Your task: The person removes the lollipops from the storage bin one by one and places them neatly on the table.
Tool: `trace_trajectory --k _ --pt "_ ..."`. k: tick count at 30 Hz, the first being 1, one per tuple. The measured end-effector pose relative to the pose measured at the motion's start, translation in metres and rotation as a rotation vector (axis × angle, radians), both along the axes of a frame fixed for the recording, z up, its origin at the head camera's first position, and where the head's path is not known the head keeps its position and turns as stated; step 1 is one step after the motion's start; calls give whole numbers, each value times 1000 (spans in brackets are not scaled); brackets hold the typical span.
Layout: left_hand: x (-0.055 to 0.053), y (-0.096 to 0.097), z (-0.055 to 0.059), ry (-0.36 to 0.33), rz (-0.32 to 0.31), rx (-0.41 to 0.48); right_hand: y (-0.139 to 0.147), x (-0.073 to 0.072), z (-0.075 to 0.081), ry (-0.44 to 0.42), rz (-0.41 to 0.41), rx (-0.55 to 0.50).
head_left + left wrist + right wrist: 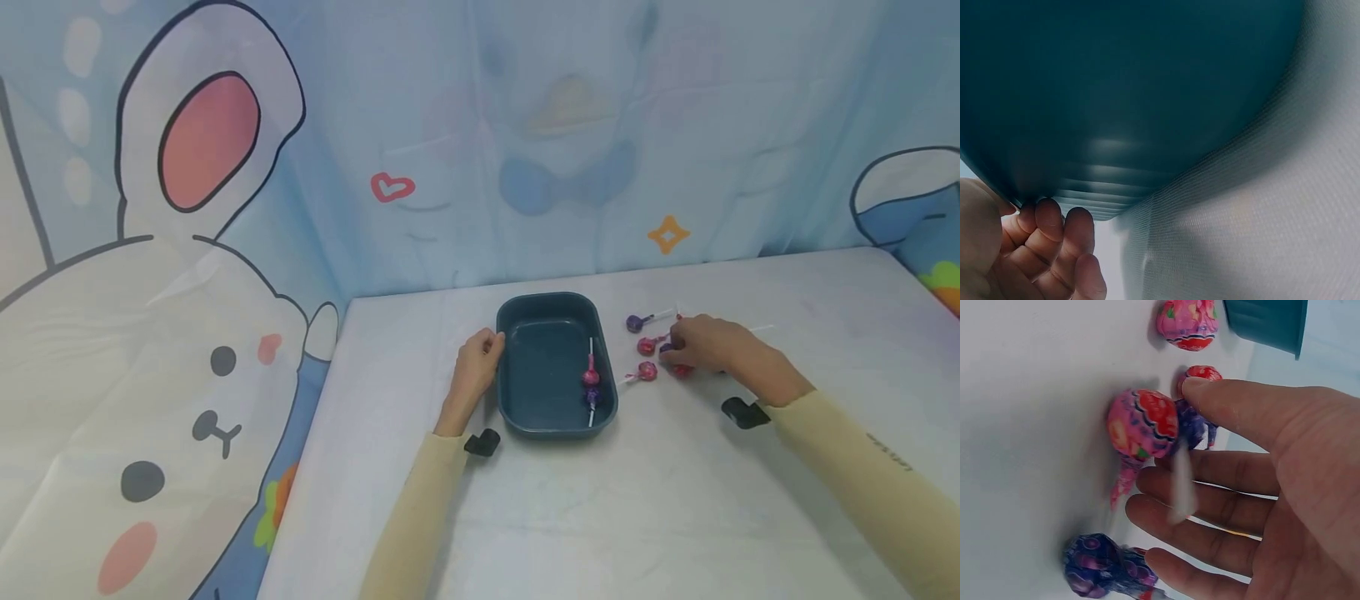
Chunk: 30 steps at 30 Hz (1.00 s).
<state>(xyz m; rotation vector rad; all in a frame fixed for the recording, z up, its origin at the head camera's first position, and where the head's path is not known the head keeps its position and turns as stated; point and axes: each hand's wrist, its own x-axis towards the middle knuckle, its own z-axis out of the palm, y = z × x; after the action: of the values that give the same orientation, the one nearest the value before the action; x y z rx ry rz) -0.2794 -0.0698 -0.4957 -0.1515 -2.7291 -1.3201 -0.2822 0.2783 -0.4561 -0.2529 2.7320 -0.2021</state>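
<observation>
A dark teal tray [551, 434] stands on the white-covered table. My left hand [478, 362] grips its left rim, with thumb at the edge and curled fingers [1079, 231] against the outer wall. Inside the tray, along its right side, lie a pink lollipop [591, 377] and a purple lollipop [592, 396]. To the right of the tray, my right hand [712, 343] pinches another purple lollipop [1190, 425] between thumb and fingers; its candy is partly hidden. A pink-and-red lollipop [1142, 422] lies close by the fingertips in the right wrist view.
Between tray and right hand lie a purple lollipop [634, 323] and pink lollipops [647, 372], some partly covered by the hand. In the right wrist view, a purple lollipop [1091, 565] lies below the fingers. A printed cloth curtain [450, 125] hangs behind the table.
</observation>
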Motion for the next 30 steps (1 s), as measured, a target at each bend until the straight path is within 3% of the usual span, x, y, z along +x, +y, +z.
trace_trajectory --k 4,12,19,30 --pt "1 0 -1 -3 6 0 0 -1 8 39 13 -15" --pt "0 -1 -1 -9 6 7 -2 0 39 225 12 -45" --pt "0 -1 -2 -4 8 7 -6 -5 55 245 -15 -22" --pt "-1 0 -1 -6 10 0 -29 -6 55 224 33 -35"
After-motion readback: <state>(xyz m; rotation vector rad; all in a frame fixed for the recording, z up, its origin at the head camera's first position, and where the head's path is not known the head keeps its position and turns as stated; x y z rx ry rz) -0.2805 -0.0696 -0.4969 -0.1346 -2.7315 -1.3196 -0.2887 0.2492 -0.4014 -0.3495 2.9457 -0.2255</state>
